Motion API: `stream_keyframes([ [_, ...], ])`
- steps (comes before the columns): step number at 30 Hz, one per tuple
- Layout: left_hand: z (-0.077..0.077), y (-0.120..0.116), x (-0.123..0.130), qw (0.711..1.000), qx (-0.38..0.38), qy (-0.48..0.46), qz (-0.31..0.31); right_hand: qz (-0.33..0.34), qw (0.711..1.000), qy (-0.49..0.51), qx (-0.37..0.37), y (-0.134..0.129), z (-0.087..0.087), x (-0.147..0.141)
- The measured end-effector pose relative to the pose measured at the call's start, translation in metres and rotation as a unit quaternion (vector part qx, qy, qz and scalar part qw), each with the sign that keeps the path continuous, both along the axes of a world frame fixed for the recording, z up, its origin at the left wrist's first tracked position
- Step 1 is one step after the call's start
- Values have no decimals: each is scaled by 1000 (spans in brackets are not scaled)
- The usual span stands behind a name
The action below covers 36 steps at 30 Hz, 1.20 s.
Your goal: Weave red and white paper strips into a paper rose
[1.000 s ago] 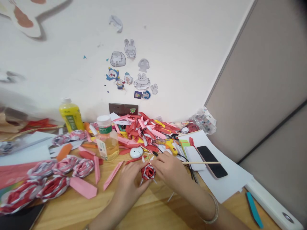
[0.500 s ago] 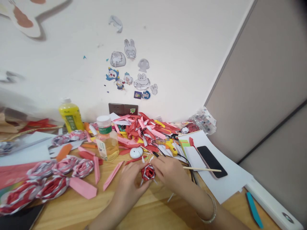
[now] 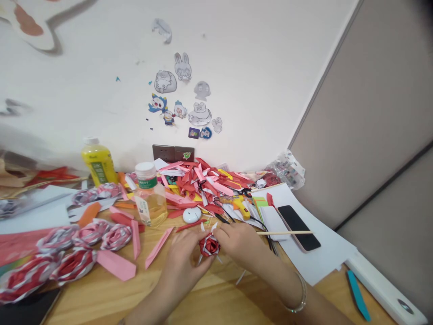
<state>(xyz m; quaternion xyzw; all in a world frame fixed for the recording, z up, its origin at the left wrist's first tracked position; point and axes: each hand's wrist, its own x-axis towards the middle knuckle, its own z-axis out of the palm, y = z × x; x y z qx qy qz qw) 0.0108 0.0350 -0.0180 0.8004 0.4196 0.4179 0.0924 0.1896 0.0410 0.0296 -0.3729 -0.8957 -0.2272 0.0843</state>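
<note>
A small red and white paper flower is held above the wooden table, with white strips sticking out around it. My left hand grips its left side between thumb and fingers. My right hand is closed at its upper right edge, the fingertips at a white strip. A thin wooden stick extends rightward from behind my right hand, its far end over the black phone; whether the hand holds it is hidden.
Folded paper strips are heaped by the wall. Two bottles, a white earphone case, a yellow glue gun and finished paper flowers lie around. White paper sheets are at the right.
The fingers of my right hand have shifted slightly at the flower's upper edge. The stick's far end has risen a little and now lies nearly level. The flower has barely moved.
</note>
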Motion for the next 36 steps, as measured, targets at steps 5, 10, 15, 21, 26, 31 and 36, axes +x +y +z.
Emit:
stream_keyframes([
  [5,0,-1,0,1000,6,2,-6,11,999,-2,-35,1,3,3],
  [10,1,-1,0,1000,11,-4,-5,4,999,22,-37,0,4,1],
  [15,1,-1,0,1000,14,-11,2,-12,999,20,-26,-1,2,0],
  [21,0,-2,0,1000,14,-7,4,0,999,11,-38,2,2,2],
  [26,1,-1,0,1000,8,-5,-2,12,997,37,-65,4,1,3],
  [31,5,-2,0,1000,6,-9,-4,8,995,74,-63,4,-1,3],
  [36,5,-3,0,1000,14,-17,4,2,995,77,-68,4,-4,4],
])
